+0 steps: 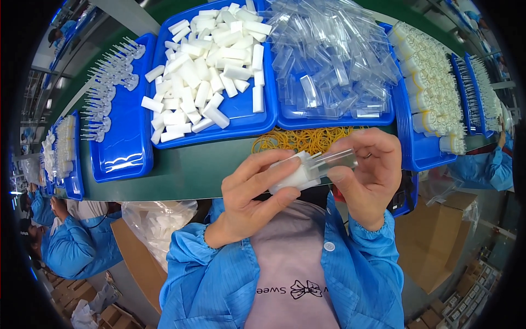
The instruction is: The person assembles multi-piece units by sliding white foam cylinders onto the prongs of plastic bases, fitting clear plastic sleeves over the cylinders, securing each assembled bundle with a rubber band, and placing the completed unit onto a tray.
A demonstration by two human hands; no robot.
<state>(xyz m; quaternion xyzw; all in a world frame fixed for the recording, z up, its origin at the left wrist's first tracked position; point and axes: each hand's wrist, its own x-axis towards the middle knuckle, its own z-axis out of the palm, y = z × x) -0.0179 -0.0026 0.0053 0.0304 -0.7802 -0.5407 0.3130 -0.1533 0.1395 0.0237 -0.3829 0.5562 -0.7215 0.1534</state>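
White foam block (290, 176) sits pinched between thumb and fingers of the left hand (255, 200), held above the lap just in front of the green bench edge (181, 164), its end entering a clear plastic sleeve (334, 162) that the right hand (368, 178) grips at thumb and fingertips. Judgement: keep block and sleeve on one axis and the sleeve mouth unsquashed, then push squarely so the foam does not buckle. Supply trays (241, 109) lie well apart, behind.
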